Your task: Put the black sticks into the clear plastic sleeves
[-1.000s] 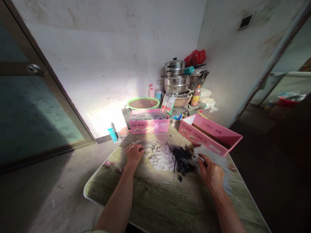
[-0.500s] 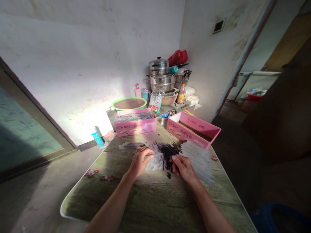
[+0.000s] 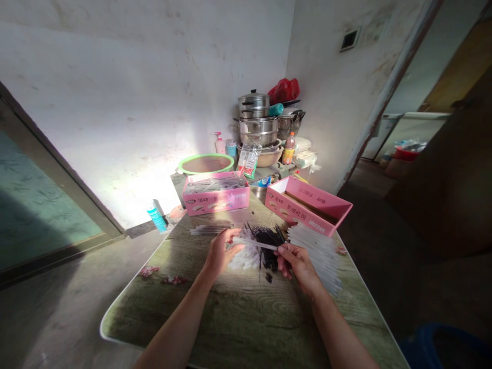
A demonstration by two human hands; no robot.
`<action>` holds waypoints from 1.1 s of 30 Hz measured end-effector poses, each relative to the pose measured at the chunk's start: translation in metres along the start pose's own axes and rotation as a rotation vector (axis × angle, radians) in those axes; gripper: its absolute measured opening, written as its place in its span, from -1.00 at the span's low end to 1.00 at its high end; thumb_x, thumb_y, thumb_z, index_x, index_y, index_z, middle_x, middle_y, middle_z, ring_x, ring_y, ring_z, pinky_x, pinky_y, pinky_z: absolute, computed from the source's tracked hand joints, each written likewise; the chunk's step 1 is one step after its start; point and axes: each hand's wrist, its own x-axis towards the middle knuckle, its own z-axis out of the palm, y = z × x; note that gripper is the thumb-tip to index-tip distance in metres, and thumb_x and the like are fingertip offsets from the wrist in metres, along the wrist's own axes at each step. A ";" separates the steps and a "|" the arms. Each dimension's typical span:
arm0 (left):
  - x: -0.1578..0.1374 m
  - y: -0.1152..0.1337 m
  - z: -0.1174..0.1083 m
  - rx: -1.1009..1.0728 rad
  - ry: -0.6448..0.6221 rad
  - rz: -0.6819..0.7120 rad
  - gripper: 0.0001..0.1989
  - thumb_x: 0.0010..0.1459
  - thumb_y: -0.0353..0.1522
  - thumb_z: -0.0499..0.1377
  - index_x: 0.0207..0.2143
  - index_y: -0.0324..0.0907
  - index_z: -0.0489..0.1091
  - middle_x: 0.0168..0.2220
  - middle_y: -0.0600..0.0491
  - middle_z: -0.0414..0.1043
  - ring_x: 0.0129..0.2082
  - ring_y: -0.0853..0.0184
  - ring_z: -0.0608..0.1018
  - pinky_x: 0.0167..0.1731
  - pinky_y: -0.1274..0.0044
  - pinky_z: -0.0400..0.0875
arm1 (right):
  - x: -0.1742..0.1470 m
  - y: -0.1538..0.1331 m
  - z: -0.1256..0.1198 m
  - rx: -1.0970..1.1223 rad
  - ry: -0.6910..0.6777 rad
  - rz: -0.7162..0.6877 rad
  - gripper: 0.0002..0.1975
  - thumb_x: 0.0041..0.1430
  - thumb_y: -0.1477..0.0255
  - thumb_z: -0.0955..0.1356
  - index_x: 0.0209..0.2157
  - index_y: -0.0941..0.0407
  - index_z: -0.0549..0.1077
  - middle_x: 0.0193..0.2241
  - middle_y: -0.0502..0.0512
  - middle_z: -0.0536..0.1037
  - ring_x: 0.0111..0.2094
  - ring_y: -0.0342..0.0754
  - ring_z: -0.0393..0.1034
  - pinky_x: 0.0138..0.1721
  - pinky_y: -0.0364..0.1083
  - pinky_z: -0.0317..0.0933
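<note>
A slim translucent white tube (image 3: 255, 244) is held nearly level between my two hands, above the loose parts. My left hand (image 3: 221, 253) has its thumb and curved fingers around the tube's left end. My right hand (image 3: 298, 264) pinches its right end between thumb and forefinger; whether a small part is also in these fingers is hidden. Under and behind the tube lies a heap of thin black pieces (image 3: 269, 237). Small white pieces (image 3: 244, 259) are piled by my left fingers. Many similar white tubes (image 3: 317, 256) lie in a row right of my right hand.
Several tubes (image 3: 209, 229) lie left of the piles. Behind stand a pink box (image 3: 217, 201) filled with tubes and another pink box (image 3: 307, 209) at the right. Farther back are stacked pots (image 3: 257, 125), a green-rimmed basket (image 3: 205, 163) and a bottle (image 3: 288, 149).
The white tube now stretches across to my right hand, which has turned and grips its right end. My left fingers have lifted and spread a little. The view has shifted slightly.
</note>
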 end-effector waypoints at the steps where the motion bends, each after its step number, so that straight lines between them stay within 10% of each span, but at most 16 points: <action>1: 0.000 -0.004 0.001 -0.054 -0.038 -0.053 -0.69 0.04 -0.37 0.25 -0.12 -0.16 0.48 -0.27 0.00 0.56 -0.32 0.30 0.57 -0.29 0.51 0.46 | 0.000 -0.001 0.000 0.005 -0.003 0.001 -0.62 0.10 0.11 0.37 -0.41 0.18 0.43 -0.70 -0.06 0.43 -0.77 -0.25 0.18 -0.77 -0.25 -0.10; 5: -0.001 -0.006 0.006 -0.190 -0.095 -0.192 -0.82 0.07 -0.32 0.19 -0.31 -0.23 0.51 -0.60 0.11 0.44 -0.61 0.41 0.47 -0.58 0.63 0.34 | 0.000 0.000 0.003 -0.004 -0.033 0.024 -0.58 0.07 0.06 0.37 -0.39 0.18 0.43 -0.70 -0.06 0.44 -0.78 -0.25 0.17 -0.77 -0.25 -0.11; 33: 0.001 0.008 -0.004 -0.251 -0.111 -0.234 -0.88 -0.01 -0.32 0.19 -0.45 -0.18 0.46 -0.67 0.14 0.33 -0.67 0.42 0.36 -0.63 0.58 0.28 | -0.001 0.002 -0.003 -0.067 -0.125 0.118 -0.53 0.11 0.01 0.31 -0.44 0.18 0.42 -0.76 -0.06 0.42 -0.80 -0.23 0.17 -0.78 -0.24 -0.05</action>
